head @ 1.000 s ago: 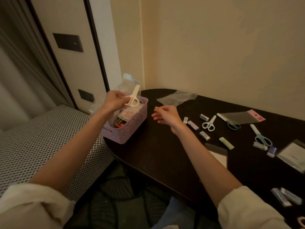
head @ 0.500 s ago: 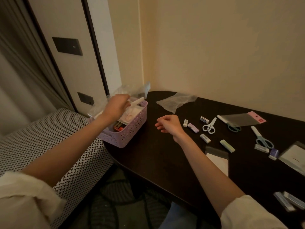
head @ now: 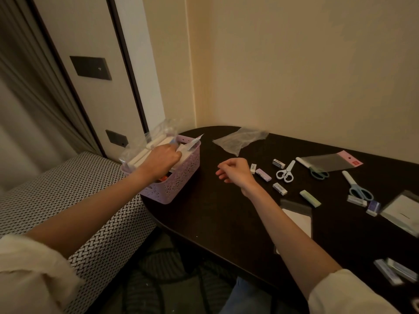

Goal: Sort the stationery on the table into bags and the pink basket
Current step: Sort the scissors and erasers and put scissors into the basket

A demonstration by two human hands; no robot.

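Risk first: left hand [head: 163, 157] over the pink basket [head: 179, 182], fingers curled on a clear bag [head: 147, 146] of pale stationery — exact grip hidden behind the knuckles. Bag only half inside, its far end sticking up past the basket's rim, away from the hand toward the wall. Let go now and likely to tip out over that rim, or to spring back up, stiff plastic being what it is.

Basket itself at the tabletop's [head: 204, 214] curved end, just beneath the hand and close to the edge above the patterned bed [head: 68, 191]. Too hard a downward push on the bag — could shove the basket off toward the bed.

Right hand [head: 235, 172] loosely curled, holding nothing, hovering above the tabletop. Just to its right, 2 small erasers [head: 263, 173]; a little further, white scissors [head: 286, 172], then 2 teal-handled scissors [head: 358, 189] and more erasers. Careless sweep from that hand, eyes on the basket, and loose pieces scattered or knocked down.

Empty clear bag [head: 240, 141] beyond the right hand, near the wall; another with a pink header [head: 333, 162] lying partly over 1 teal pair. Light, slippery — easily dragged along by a sleeve. Plenty unsorted yet, so early days by the look of it.
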